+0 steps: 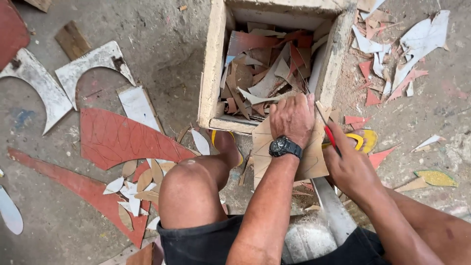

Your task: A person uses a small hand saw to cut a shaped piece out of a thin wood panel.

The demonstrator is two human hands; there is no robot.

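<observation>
My left hand [293, 118], with a black watch on its wrist, presses flat on a tan board piece [314, 159] that rests against the near edge of a wooden box [212, 73]. Pencil lines curve across the board. My right hand [349, 164] grips a thin red-handled blade [327, 131] whose tip meets the board's right edge beside my left hand's fingers. My bare left knee [189, 189] sits to the left of the board.
The box holds several tan, red and white offcuts [265, 73]. More scraps [397, 49] lie at upper right. Large red curved panels [120, 140] and white curved pieces [88, 64] lie on the concrete floor at left. Yellow sandals [365, 140] are under my feet.
</observation>
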